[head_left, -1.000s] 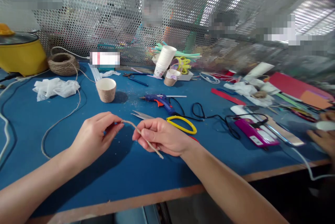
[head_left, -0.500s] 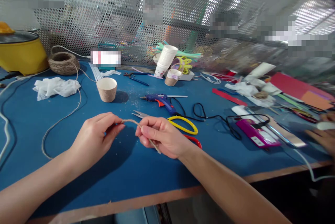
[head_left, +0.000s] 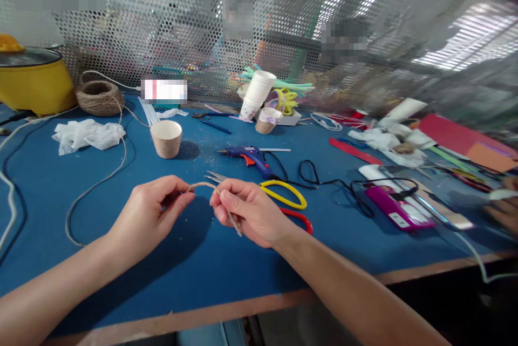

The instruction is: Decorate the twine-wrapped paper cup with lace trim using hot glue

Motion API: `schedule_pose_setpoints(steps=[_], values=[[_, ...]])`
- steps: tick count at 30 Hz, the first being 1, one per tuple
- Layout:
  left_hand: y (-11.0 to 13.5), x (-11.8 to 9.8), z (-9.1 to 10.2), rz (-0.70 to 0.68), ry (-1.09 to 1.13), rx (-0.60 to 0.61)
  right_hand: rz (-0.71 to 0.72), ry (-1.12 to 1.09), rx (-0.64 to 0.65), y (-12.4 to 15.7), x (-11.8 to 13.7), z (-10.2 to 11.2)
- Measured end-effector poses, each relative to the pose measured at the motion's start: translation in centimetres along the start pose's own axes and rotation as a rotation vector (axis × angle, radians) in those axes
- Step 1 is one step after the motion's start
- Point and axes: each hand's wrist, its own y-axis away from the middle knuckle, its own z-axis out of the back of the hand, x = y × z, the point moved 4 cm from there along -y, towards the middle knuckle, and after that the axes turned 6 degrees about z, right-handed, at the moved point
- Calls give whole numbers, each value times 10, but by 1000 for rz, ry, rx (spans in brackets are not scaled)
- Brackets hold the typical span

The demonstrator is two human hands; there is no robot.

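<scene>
Blue desk (head_left: 194, 259) lay beneath my left hand (head_left: 151, 214) and right hand (head_left: 251, 214), both pinching short twine (head_left: 201, 185); a loose pinch could drop it near the scissors (head_left: 283, 195).

My bare left hand (head_left: 151, 211) is up, knuckles raised, thumb and forefinger pinched tight. My bare right hand (head_left: 251, 212) is just beside it, fingers curled in, thumb pressed on forefinger. Left forearm (head_left: 52, 292) and right forearm (head_left: 356, 292) angle in from the lower corners.
</scene>
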Motion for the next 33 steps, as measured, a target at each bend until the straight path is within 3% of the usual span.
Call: schedule_pose_setpoints(steps=[3, 11, 27, 33], values=[[-1, 5, -1, 85, 43, 29, -46, -11, 67, -1, 1, 4], [-2, 11, -2, 148, 65, 41, -108, -6, 203, 1, 5, 7], [-2, 8, -7, 300, 274, 110, 51, 30, 9, -1, 5, 6], [-3, 13, -6, 332, 411, 141, 41, -42, 22, -2, 5, 5]])
